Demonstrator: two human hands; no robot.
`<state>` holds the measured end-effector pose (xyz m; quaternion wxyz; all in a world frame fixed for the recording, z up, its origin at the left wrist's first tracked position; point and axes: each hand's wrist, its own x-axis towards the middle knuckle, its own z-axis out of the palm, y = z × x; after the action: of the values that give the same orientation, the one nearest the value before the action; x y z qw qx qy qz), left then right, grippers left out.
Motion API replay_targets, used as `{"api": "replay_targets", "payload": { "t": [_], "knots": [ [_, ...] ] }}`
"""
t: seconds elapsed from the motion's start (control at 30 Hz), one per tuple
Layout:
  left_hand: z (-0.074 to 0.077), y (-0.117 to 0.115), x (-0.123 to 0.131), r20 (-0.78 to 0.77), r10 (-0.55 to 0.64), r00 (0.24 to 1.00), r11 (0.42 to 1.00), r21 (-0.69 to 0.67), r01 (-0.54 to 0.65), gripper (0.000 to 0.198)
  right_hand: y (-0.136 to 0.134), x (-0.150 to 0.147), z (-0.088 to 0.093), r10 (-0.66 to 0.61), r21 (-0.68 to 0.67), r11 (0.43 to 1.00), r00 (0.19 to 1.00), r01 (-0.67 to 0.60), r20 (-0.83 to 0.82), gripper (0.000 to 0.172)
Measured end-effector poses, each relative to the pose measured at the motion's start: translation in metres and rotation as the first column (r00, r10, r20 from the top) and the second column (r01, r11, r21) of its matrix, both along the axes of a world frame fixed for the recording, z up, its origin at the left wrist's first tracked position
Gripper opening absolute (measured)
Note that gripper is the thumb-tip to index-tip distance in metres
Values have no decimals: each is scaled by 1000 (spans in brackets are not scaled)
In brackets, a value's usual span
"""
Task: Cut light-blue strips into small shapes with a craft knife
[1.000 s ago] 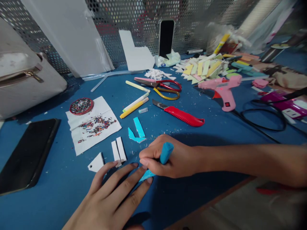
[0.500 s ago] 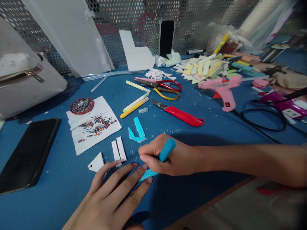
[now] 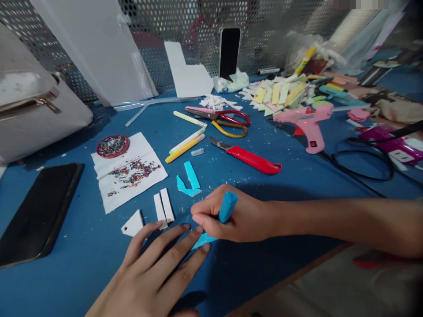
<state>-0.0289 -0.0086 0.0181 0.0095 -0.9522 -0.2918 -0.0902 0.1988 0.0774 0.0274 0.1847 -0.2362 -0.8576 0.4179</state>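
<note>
My right hand [image 3: 228,215] grips a blue marker [image 3: 228,206] like a pen, its tip hidden behind the fingers. Beneath it lies a bright blue strip [image 3: 204,240], partly covered by both hands. Flat on the table with fingers spread, my left hand [image 3: 158,264] steadies the strip with its fingertips. Just beyond that hand are two white strips [image 3: 164,207] side by side and a white wedge-shaped piece [image 3: 133,223] with a small hole. Two more blue pieces [image 3: 191,175] rest a little farther off.
A red utility knife [image 3: 253,159] with its blade out and scissors [image 3: 231,119] lie ahead. To the right are a pink glue gun [image 3: 309,123] with a looping cord and a heap of cut strips [image 3: 280,92]. Beads on paper [image 3: 155,180] and a phone [image 3: 36,211] are at left.
The top of the blue marker has tipped slightly to the left in my right hand. My left hand stays in place.
</note>
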Motion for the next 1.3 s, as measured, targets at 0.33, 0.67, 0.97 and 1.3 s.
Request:
{"api": "replay_targets", "payload": {
  "t": [0.33, 0.67, 0.97, 1.3],
  "knots": [
    [1, 0, 1, 10, 3, 1000, 1000, -1, -3, 56, 3, 1, -2, 79, -131, 988, 996, -85, -52, 31],
    [0, 0, 0, 11, -1, 1000, 1000, -2, 1, 57, 2, 2, -5, 115, -109, 987, 992, -120, -54, 31],
    [2, 0, 0, 20, -1, 1000, 1000, 5, 1, 55, 2, 1, -6, 112, -89, 990, 993, -114, -24, 30],
    [2, 1, 1, 0, -1, 1000, 1000, 7, 1, 55, 3, 3, -5, 96, -94, 991, 995, -99, -34, 35]
  ]
}}
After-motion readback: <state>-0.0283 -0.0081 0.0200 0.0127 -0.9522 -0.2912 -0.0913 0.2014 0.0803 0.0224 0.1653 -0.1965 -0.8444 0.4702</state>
